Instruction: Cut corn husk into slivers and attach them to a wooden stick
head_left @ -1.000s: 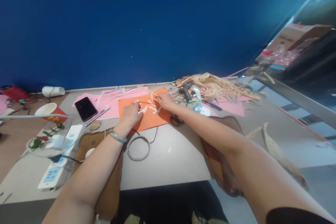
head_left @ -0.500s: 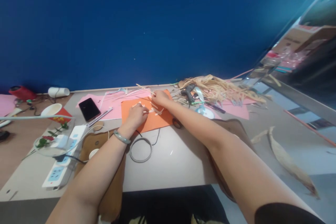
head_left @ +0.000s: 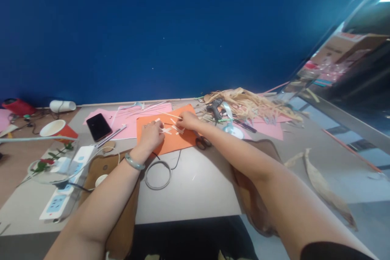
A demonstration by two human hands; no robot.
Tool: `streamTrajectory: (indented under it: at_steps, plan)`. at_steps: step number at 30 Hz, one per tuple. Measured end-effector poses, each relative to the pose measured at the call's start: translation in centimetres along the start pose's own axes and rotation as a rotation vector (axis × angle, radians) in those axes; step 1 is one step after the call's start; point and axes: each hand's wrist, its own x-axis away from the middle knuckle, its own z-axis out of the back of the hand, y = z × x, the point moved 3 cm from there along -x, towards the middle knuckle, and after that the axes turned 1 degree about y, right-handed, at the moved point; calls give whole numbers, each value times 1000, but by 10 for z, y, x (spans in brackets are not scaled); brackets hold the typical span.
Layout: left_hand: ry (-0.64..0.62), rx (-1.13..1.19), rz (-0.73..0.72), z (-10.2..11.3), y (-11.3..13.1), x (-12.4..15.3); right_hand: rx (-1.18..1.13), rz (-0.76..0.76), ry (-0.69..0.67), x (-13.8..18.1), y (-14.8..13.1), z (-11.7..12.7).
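Note:
An orange paper sheet (head_left: 170, 140) lies on the grey table, with several pale narrow strips (head_left: 168, 130) scattered on it. My left hand (head_left: 151, 137) rests on the sheet's left part, fingers curled over one of the strips, a green bangle on its wrist. My right hand (head_left: 188, 121) is at the sheet's far right part, fingers pinched together on a thin pale strip (head_left: 170, 115) that runs off to the left. Scissors (head_left: 202, 142) lie just right of the sheet, under my right forearm.
Pink sheets (head_left: 128, 120), a black phone (head_left: 98, 126), a red paper cup (head_left: 56, 129) and a power strip (head_left: 65, 185) lie left. A glue gun (head_left: 215, 108), tape roll (head_left: 234, 130) and straw pile (head_left: 252, 103) lie right. A wire ring (head_left: 157, 174) and brown bag (head_left: 109, 170) sit near the front edge.
My right hand has come slightly nearer along the orange sheet with the thin strip still pinched. My left hand has stayed on the sheet's left part. The view shifted a little.

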Motion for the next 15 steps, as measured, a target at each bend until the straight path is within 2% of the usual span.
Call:
streamTrajectory:
  at_steps: [4,10,13,15]
  plan:
    - [-62,56,-165,-12,8,2,80,-24,30,6,2,-6]
    - [-20,120,-194,-22,-1,8,74,1,15,12,-1,-8]
    - [20,215,-187,-23,-5,13,-30,65,-25,14,0,-8]
    - [61,304,-153,-22,-7,15,-231,100,-50,15,0,-8]
